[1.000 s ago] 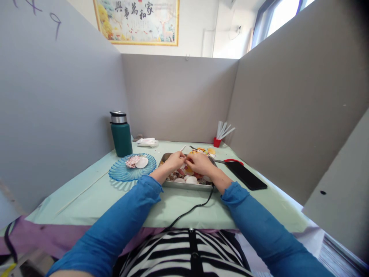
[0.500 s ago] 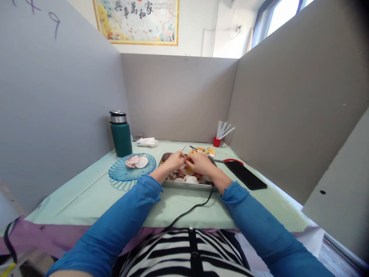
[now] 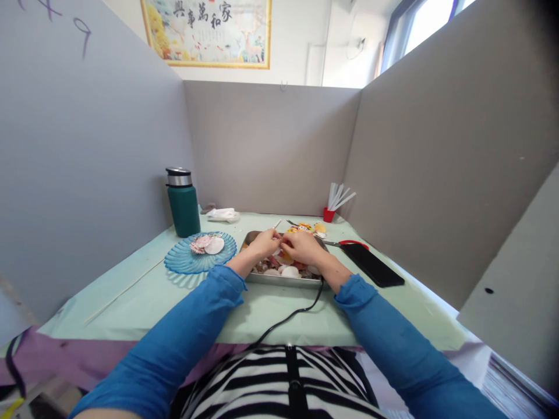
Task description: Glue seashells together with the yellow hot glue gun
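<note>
My left hand and my right hand meet over a metal tray of seashells. The fingers of both hands are bent into a pinch, tips close together. Whatever sits between the fingertips is too small and too covered to name. White and reddish shells lie in the tray below my wrists. To the left, a blue scalloped glass plate carries a few shells, among them a round white shell and a pink-streaked shell.
A green bottle stands behind the plate, near a white packet. On the right are a black phone, red-handled scissors, small colourful pieces and a red cup of white sticks. A black cable crosses the front. Grey partitions enclose the table.
</note>
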Available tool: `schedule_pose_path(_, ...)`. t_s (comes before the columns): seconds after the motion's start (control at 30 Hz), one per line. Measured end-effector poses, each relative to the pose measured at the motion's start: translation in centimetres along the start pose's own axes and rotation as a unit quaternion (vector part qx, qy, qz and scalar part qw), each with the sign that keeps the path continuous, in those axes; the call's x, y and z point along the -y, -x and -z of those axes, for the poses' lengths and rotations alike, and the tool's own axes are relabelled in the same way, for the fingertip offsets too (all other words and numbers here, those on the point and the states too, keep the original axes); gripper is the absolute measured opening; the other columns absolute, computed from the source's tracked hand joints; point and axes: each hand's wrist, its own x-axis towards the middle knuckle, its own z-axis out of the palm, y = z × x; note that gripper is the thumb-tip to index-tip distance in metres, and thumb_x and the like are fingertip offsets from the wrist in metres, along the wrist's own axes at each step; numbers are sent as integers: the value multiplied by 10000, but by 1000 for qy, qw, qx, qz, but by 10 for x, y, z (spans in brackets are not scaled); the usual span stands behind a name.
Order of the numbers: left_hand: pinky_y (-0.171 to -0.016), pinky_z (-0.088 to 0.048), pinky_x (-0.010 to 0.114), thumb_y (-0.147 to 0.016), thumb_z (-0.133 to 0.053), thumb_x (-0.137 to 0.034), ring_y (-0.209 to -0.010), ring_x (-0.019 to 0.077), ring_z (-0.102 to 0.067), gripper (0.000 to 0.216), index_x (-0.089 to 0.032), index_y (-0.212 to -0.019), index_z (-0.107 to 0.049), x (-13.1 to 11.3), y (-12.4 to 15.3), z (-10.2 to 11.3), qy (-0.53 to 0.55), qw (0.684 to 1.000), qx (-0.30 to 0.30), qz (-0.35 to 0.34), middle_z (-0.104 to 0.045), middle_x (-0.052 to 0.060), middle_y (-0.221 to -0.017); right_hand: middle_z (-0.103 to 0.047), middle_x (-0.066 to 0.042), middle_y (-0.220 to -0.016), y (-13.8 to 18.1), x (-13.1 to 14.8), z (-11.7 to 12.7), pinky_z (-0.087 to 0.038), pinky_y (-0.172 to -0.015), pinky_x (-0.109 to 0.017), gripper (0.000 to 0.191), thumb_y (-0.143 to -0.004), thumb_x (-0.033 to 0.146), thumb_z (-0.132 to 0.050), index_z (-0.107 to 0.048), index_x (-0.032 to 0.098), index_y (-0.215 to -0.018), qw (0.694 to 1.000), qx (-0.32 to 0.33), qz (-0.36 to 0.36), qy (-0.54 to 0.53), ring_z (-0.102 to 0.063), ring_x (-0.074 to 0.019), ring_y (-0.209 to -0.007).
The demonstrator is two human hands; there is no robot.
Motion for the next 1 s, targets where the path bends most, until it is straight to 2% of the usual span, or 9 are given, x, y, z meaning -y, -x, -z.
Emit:
schedule_pose_path(0.4,-443,-498,181,-834,-469,-179,-626,122,-620,143,-138,-953,-537,3,-3,-1,-4,1000,2,-6,-624,78,-959,-680,-55,-803,0,1,1,-302,-604,-251,253,-870,290,-432,-659,178,-852,1000,4,0,0,-567,-164,-727)
schedule_pose_path(0.73,-396,-468,196,-845,-477,-238,-470,99,-593,173,-152,-988,-523,8,-6,-1,-31,999,9,-10,-627,82,-968,-687,-47,-797,-1,-2,-3,-304,-607,-251,238,-859,296,-442,-653,186,-861,1000,5,6,-3,-575,-165,-726)
schedule_pose_path(1.0,-410,-444,156,-842,-515,-291,-507,104,-622,211,-169,-1014,-529,10,-8,-1,-46,999,17,-5,-654,64,-916,-692,-51,-809,-1,0,-2,-307,-599,-254,245,-857,296,-442,-660,186,-862,1000,12,3,2,-581,-170,-735)
